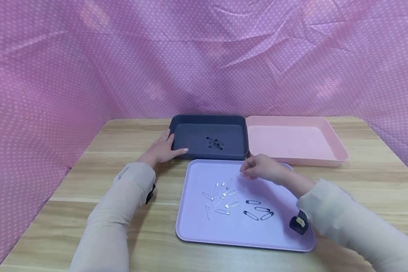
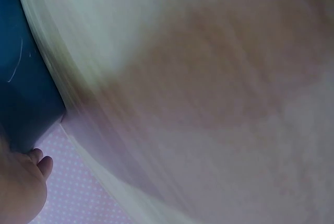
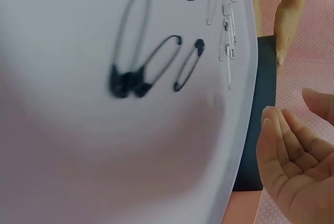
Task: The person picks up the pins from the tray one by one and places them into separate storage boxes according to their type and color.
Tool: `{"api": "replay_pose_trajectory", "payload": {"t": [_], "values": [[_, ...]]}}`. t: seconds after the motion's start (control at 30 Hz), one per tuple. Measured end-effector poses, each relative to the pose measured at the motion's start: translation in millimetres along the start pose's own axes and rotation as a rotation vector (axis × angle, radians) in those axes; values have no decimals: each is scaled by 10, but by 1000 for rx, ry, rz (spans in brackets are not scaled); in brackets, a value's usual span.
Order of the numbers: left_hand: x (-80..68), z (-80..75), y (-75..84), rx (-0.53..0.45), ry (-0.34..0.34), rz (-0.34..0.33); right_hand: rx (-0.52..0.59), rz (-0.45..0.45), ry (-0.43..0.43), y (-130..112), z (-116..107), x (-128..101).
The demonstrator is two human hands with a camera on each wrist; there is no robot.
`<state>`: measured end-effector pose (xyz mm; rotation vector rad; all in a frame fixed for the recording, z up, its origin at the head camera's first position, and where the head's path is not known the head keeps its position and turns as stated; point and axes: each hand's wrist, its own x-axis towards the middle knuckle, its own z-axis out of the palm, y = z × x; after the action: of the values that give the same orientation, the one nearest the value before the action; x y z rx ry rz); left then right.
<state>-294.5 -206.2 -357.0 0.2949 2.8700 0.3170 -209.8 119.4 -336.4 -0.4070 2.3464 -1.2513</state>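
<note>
My left hand [image 1: 161,148] rests against the left side of the dark blue-grey tray [image 1: 204,155], its thumb over the front rim. Inside that tray, several black safety pins [image 1: 215,143] lie in a small heap. My right hand [image 1: 263,167] hovers above the back right of the lilac tray [image 1: 204,230]. In the right wrist view its thumb stands apart from the fingers [image 3: 267,135], with nothing between them. Several black safety pins [image 1: 251,215] lie on the lilac tray's right half. Left of them, silver safety pins [image 1: 222,212] are scattered.
A pink tray [image 1: 294,139] stands right of the dark one, their sides nearly touching. All three trays are on a wood-grain table [image 1: 98,170]. Dotted pink cloth [image 1: 204,68] hangs behind and at the sides.
</note>
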Motion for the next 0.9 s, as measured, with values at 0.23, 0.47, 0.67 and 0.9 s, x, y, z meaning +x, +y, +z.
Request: {"api": "replay_pose_trajectory", "payload": {"t": [0.23, 0.47, 0.67, 0.9], "values": [[9, 9, -16, -30, 8, 0, -84, 5, -27, 100, -5, -130], [8, 6, -16, -40, 13, 0, -146, -3, -63, 180, 40, -212], [14, 17, -16, -50, 2, -5, -200, -11, -88, 234, 72, -276], [12, 30, -13, -48, 5, 2, -202, -20, -92, 270, 109, -325]]}}
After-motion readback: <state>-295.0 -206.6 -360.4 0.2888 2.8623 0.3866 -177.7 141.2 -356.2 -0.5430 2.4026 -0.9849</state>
